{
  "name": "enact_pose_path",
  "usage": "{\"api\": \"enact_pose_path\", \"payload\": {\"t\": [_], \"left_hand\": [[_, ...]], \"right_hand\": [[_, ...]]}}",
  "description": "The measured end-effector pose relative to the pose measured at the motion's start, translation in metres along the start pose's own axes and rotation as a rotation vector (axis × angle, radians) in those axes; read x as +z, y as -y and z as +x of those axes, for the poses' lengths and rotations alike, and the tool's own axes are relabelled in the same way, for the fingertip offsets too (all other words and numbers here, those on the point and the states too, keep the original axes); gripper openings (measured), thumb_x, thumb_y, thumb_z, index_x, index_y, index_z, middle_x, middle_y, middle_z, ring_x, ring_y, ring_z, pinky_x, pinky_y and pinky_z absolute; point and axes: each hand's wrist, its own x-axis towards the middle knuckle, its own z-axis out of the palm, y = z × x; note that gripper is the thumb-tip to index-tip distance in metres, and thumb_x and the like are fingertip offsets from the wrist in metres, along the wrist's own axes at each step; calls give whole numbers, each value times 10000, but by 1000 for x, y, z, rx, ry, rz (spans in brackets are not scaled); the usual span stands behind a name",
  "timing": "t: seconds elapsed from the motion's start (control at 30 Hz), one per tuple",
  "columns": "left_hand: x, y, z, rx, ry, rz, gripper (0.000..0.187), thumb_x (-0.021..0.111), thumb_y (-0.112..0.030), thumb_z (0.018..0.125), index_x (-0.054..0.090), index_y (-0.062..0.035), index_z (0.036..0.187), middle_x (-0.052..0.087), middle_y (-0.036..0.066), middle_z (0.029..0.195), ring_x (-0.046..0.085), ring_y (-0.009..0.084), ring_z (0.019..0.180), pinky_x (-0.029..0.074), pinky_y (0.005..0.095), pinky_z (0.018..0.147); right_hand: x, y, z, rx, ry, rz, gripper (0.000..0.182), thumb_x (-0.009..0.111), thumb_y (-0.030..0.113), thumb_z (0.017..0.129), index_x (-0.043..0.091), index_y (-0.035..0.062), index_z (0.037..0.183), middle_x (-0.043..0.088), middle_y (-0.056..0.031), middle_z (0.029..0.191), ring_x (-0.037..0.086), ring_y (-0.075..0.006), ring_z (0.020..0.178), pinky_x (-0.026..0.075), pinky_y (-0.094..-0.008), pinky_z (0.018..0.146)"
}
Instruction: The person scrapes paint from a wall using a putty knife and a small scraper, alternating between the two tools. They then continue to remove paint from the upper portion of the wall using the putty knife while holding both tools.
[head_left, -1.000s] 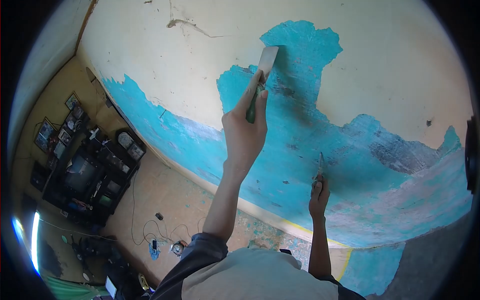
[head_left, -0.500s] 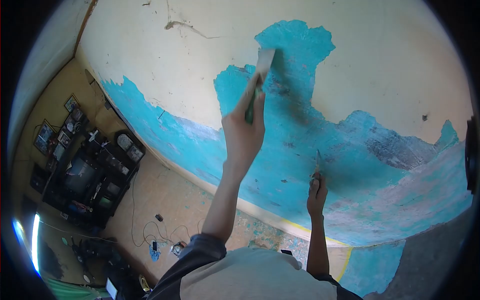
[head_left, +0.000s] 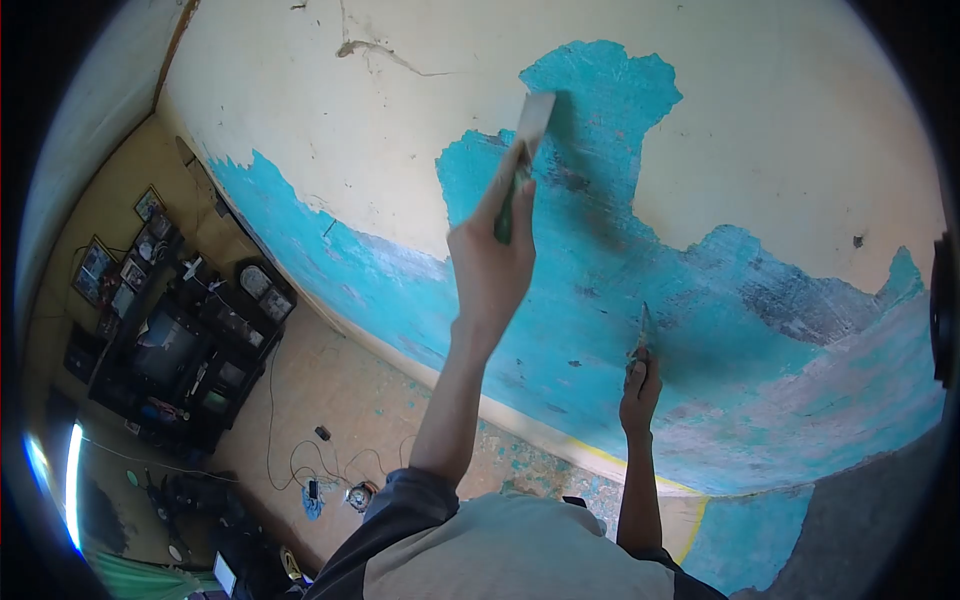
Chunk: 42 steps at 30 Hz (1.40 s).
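Against turquoise wall (head_left: 600, 250), pale-bladed, green-handled scraper (head_left: 527, 140)

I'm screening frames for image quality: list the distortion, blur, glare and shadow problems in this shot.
Head view: heavy fisheye bend with black vignette corners; the scraper in the left hand looks slightly motion-blurred; overexposed glare from a bright opening at lower left; soft shadows on the wall beside the right hand.

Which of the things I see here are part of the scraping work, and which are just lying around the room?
In use:
- left hand gripping a wide scraper against the wall
- right hand holding a narrow scraper against the turquoise paint

Lying about:
- TV cabinet with its clocks
- framed pictures
- cables on the floor
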Motion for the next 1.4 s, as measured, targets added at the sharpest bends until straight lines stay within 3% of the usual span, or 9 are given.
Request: {"api": "enact_pose_path", "payload": {"t": [0.27, 0.33, 0.47, 0.53, 0.73, 0.87, 0.93, 1.33, 1.4], "left_hand": [[-1, 2, 0, -48, 66, 25, 374, 577, -174, 1076, 614, -89, 1438, 775, 94, 1080, 447, 3, 652, 367, 232, 520], [3, -1, 16, 250, -84, 4, 384, 592, -132, 1056, 609, -61, 1433, 747, 219, 863, 571, 67, 603, 468, 296, 526], [-15, -28, 24, -124, 96, 70, 381, 584, -145, 1064, 605, -41, 1429, 739, 190, 830, 598, 77, 618, 479, 291, 532], [-3, -5, 6, 18, -2, 12, 375, 588, -183, 1074, 617, -79, 1433, 715, 48, 862, 360, 7, 608, 314, 228, 500], [-4, -8, 4, -34, 0, 10, 371, 575, -185, 1081, 615, -79, 1435, 721, 45, 879, 389, 7, 618, 321, 227, 506], [-10, -15, 0, -203, 120, 72, 386, 579, -143, 1067, 597, -68, 1445, 758, 241, 1066, 720, 117, 854, 555, 308, 657], [2, 2, -12, -24, 17, -5, 373, 571, -207, 1085, 614, -98, 1440, 766, 149, 1131, 494, 19, 716, 445, 229, 594], [4, 0, 2, 87, -30, -4, 386, 577, -210, 1082, 606, -73, 1442, 753, 73, 998, 389, 15, 632, 344, 226, 527], [-9, -17, 15, -124, 46, -43, 386, 574, -202, 1081, 604, -68, 1442, 762, 91, 1035, 400, 12, 636, 357, 223, 534]], "right_hand": [[0, -2, 1, -2, -4, -10, 334, 417, 320, 1122, 583, 30, 1140, 424, 40, 724, 345, -42, 586, 280, -258, 521], [2, 1, 1, 0, -8, -2, 337, 417, 323, 1122, 583, 29, 1137, 425, 40, 722, 343, -42, 583, 278, -258, 520], [-4, -2, 1, 23, 29, 19, 336, 441, 289, 1105, 589, -5, 1174, 469, 7, 701, 385, -75, 593, 318, -276, 544], [-3, -1, 0, 34, 19, 16, 340, 441, 295, 1106, 589, -5, 1167, 466, 8, 698, 385, -75, 592, 317, -279, 542], [-6, -7, -1, 37, 15, 10, 348, 440, 307, 1107, 592, -3, 1147, 462, 8, 696, 381, -73, 589, 315, -284, 538], [-2, -2, 1, 45, 14, 51, 355, 439, 311, 1107, 595, -4, 1152, 470, 7, 703, 384, -71, 593, 316, -282, 543], [-3, -2, 1, 41, 15, 41, 356, 438, 313, 1107, 596, -3, 1153, 470, 8, 705, 385, -71, 594, 317, -281, 544], [-2, -3, 2, 20, 27, 29, 361, 405, 343, 1126, 593, 35, 1122, 416, 44, 717, 337, -42, 579, 275, -251, 519], [-4, -4, 1, 16, 38, 30, 361, 401, 343, 1127, 593, 37, 1121, 410, 46, 715, 336, -42, 577, 274, -250, 519]]}}
